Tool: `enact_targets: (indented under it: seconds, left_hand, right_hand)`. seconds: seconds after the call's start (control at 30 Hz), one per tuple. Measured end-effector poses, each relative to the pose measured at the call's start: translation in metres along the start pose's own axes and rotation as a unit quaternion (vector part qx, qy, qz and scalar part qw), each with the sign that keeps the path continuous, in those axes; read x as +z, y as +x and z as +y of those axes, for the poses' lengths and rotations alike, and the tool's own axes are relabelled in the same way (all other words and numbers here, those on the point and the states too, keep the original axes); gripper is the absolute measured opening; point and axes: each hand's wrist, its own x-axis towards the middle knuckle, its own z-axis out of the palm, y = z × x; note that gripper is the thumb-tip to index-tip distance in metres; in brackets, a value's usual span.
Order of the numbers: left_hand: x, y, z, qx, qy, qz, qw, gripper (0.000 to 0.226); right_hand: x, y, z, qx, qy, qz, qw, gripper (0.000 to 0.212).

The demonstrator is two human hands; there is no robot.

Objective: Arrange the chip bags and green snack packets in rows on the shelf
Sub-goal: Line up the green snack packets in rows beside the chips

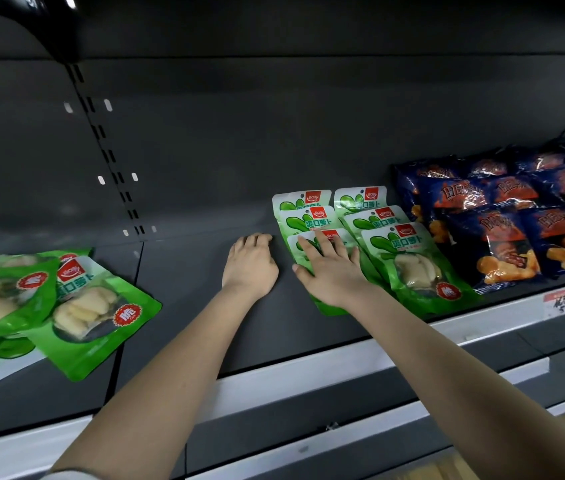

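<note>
- Several loose green packets (76, 306) lie heaped at the far left of the shelf (187, 289), well apart from both hands.
- Left arm reaches forward. The left hand (250, 265) rests knuckles-up on bare shelf, fingertips bent, holding nothing.
- Right arm reaches forward. The right hand (329, 271) lies flat, fingers spread, pressing the front packet (332, 234).
- Two rows of green snack packets (409, 251) overlap just beside it.
- Chip bags (503, 237) are stacked further right.

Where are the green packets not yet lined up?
Head view: the loose green packets lie heaped far left on the shelf, left of the left hand, apart from the green rows.
</note>
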Motion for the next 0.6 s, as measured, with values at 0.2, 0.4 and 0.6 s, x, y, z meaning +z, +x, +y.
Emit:
enact_targets:
  seconds: [0.2,0.4,0.6]
  left_hand:
    - [-0.003,-0.002,0.001,-0.001,-0.011,-0.006,1.0,0.052]
    - [-0.014,-0.012,-0.009,0.002,0.026,-0.001,1.0,0.05]
    - [-0.046,-0.036,-0.051,-0.052,0.067,0.03,0.996,0.052]
  right_hand:
    - [-0.006,0.003,-0.002,0.006,-0.006,-0.027,1.0,0.064]
    - [-0.018,0.004,-0.012,-0.041,0.004,0.043,0.998,0.062]
    - [-0.009,0.012,-0.066,-0.136,0.025,0.011,0.99,0.058]
